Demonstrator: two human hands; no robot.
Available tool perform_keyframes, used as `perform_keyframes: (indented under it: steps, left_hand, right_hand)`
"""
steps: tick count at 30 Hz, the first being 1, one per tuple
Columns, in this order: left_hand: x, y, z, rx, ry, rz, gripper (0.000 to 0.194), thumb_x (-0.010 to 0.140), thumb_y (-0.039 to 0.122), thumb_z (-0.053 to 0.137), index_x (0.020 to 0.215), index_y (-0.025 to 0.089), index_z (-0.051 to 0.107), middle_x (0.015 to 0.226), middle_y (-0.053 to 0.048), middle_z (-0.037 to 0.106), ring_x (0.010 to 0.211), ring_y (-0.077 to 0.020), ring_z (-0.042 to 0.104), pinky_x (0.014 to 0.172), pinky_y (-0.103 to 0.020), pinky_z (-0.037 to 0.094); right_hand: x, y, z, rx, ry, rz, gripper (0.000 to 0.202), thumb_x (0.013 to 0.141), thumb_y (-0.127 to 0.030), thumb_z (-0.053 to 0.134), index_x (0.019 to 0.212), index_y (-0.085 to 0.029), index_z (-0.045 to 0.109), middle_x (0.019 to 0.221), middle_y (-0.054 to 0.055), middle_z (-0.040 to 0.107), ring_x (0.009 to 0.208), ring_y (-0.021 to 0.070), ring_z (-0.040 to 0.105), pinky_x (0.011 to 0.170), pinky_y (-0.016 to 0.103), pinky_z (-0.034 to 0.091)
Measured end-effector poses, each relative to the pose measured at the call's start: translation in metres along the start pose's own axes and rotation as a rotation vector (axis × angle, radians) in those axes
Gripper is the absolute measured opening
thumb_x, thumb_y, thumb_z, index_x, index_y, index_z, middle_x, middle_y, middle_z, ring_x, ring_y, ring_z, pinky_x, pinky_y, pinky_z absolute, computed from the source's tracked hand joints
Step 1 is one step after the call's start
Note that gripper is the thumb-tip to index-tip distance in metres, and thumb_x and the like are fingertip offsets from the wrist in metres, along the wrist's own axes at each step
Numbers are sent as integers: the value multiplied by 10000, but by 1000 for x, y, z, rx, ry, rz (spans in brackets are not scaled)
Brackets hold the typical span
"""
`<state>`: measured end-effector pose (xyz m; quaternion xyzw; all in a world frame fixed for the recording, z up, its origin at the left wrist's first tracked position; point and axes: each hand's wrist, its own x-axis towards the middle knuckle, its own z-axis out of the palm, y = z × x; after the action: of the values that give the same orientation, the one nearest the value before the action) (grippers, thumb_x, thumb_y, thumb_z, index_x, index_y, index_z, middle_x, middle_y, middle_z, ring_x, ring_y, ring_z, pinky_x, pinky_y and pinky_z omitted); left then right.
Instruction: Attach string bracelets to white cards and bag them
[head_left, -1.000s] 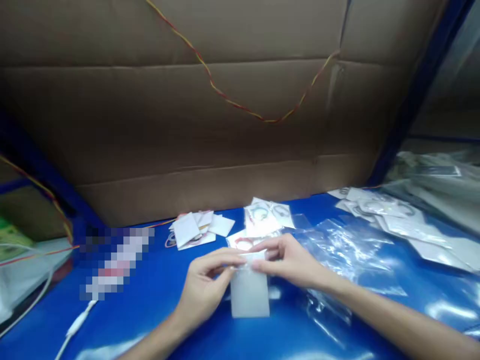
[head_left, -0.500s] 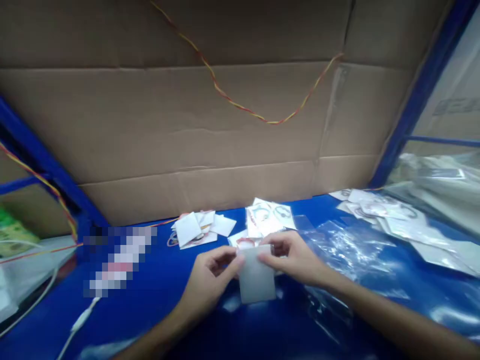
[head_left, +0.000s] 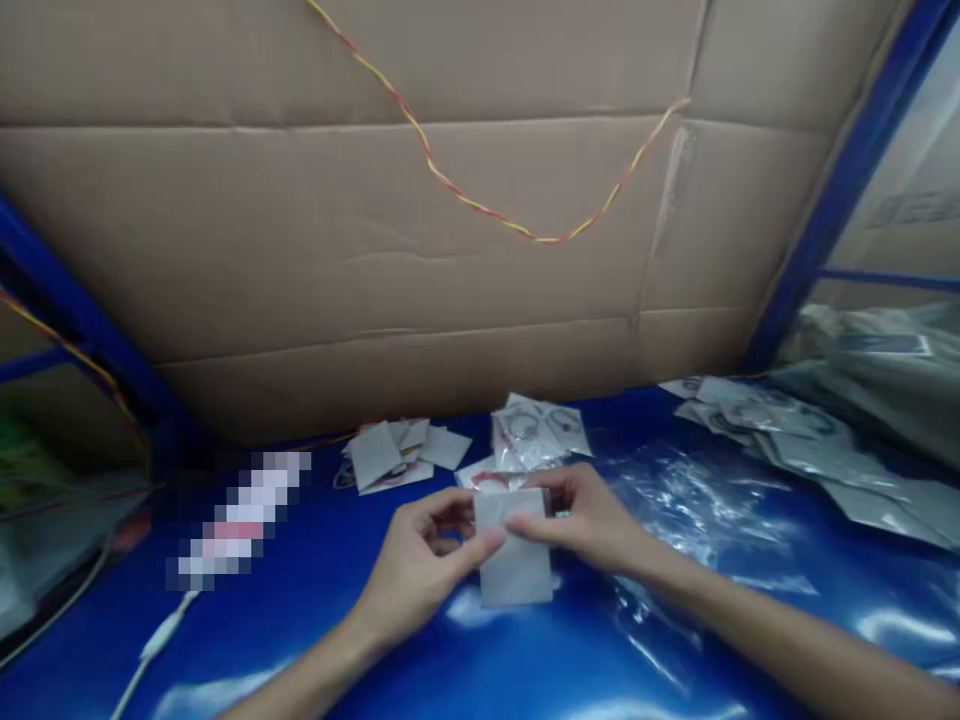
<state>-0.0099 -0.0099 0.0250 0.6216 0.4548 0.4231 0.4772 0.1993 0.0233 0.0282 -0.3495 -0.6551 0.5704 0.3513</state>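
A small white card (head_left: 516, 575) is held upright between my two hands, above the blue table. My left hand (head_left: 427, 545) pinches its left edge, thumb on the near face and fingers curled behind. From the other side my right hand (head_left: 581, 515) grips the upper right part, its thumb lying across the front. Something reddish shows just above the card's top edge, too small to make out. Right behind the hands lie white cards in clear bags (head_left: 529, 435), with ring-shaped cords or bands on them.
Loose white cards (head_left: 375, 458) lie at the back left. Clear plastic bags (head_left: 697, 510) spread to the right, with a heap of bagged cards (head_left: 795, 430) beyond. A white cable (head_left: 157, 640) runs at left. A cardboard wall (head_left: 450, 280) with a twisted red-yellow wire (head_left: 517, 228) stands behind.
Both thumbs have slid inward over the card's face, the left one rightward and the right one leftward. The card stays in nearly the same place.
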Motion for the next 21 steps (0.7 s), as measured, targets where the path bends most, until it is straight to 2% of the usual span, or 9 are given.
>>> perform_keyframes:
  steps: [3,8,13,17,19,21]
  left_hand:
    - [2,0,1,-31,-6,-57,383,788,420,767,998,103,721,906,-101,734,761,-177,670,618,-226,549]
    - [5,1,-4,-169,-60,-171,377,724,416,820,863,86,702,780,-71,720,664,-157,655,593,-224,533]
    - [7,1,-6,-154,-27,-157,369,721,412,818,710,91,638,679,-38,664,610,-111,597,583,-193,490]
    - [6,1,-3,-103,-83,-65,355,771,413,779,836,99,627,764,-51,667,669,-125,603,586,-204,504]
    - [5,1,0,-122,-129,-75,387,775,415,777,936,106,608,855,-80,692,731,-163,642,599,-235,534]
    - [4,1,2,-120,-125,-96,410,761,404,792,967,109,597,908,-96,705,768,-182,665,610,-243,544]
  right_hand:
    - [0,0,0,71,-3,56,475,650,-483,823,840,-57,735,753,44,685,634,30,525,564,115,396]
    - [1,-4,-4,118,-65,119,493,632,-490,835,878,-74,737,822,57,709,668,50,562,576,126,430]
    - [1,-5,-6,144,-90,162,542,638,-498,829,969,-78,737,822,56,710,607,24,537,524,107,383]
    - [0,-3,0,139,-43,80,461,650,-445,827,862,-49,724,769,50,688,628,23,534,594,124,432]
    - [-1,-1,3,129,-11,65,415,647,-404,833,835,-55,710,736,32,670,621,18,518,595,122,424]
    - [-1,-1,6,116,9,68,403,638,-398,838,820,-61,711,699,15,650,599,11,495,569,114,401]
